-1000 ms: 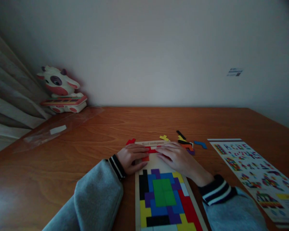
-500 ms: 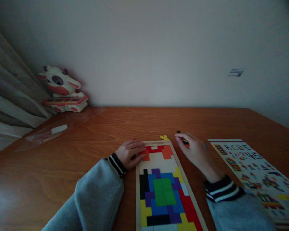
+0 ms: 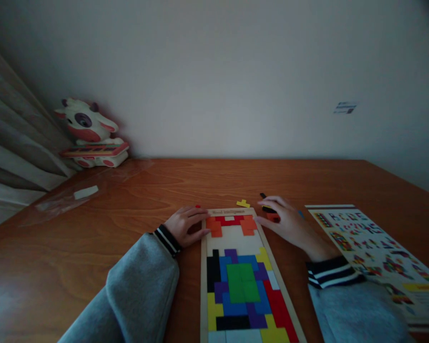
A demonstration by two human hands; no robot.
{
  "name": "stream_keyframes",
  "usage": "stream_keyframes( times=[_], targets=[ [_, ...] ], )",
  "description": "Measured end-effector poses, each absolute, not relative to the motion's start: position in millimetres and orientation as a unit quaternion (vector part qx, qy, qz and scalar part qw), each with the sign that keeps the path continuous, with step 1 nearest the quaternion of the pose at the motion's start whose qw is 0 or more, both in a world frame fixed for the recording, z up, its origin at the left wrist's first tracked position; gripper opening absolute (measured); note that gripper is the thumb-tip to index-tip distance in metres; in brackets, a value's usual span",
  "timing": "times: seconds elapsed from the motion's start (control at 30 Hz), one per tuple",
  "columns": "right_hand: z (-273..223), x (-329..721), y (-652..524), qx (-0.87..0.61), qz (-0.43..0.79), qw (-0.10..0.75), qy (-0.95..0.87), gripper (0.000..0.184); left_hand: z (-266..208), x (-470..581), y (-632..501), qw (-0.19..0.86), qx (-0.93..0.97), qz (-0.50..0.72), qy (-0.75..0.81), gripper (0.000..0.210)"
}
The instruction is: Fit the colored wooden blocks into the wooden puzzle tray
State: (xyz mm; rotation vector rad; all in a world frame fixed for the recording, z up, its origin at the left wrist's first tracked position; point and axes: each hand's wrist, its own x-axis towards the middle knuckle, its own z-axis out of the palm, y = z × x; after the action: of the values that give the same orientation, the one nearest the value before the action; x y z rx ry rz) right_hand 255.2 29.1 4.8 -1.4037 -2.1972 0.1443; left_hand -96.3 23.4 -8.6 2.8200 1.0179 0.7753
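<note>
A wooden puzzle board (image 3: 204,267) lies in front of me, partly filled with coloured block pieces around a green centre (image 3: 243,283). Along its upper end sit orange pieces (image 3: 249,225) and a red piece (image 3: 238,219), with a bare strip (image 3: 232,239) below. My left hand (image 3: 186,226) rests at the board's upper left edge, fingers stretched out and thumb apart. At the upper right edge is my right hand (image 3: 286,221), thumb by the rim and fingers spread. Loose black and orange pieces (image 3: 272,216) lie under it, partly hidden.
A loose yellow piece (image 3: 243,203) lies beyond the board's top; a small red one (image 3: 198,206) shows behind my left hand. A printed pattern sheet (image 3: 375,257) lies on the right. At the back left are a cow toy keyboard (image 3: 93,138) and clear plastic wrapping (image 3: 57,202).
My left hand has slid left, off the orange piece to the board's edge. My right thumb has come down to the right rim, and an orange piece now shows beneath that hand.
</note>
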Motion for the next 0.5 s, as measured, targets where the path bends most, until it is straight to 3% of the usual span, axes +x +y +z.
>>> stream_keyframes(
  times=[0.2, 0.5],
  targets=[
    [-1.7, 238.4, 20.1, -0.462, 0.100, 0.199, -0.858, 0.066, -13.2, -97.6, 26.2, 0.015, 0.911, 0.255, 0.324, 0.037],
    [-1.3, 230.4, 17.0, -0.469, 0.116, 0.185, -0.856, 0.060, -13.9, -96.2, 26.2, 0.010, 0.910, 0.249, 0.332, 0.039]
  ],
)
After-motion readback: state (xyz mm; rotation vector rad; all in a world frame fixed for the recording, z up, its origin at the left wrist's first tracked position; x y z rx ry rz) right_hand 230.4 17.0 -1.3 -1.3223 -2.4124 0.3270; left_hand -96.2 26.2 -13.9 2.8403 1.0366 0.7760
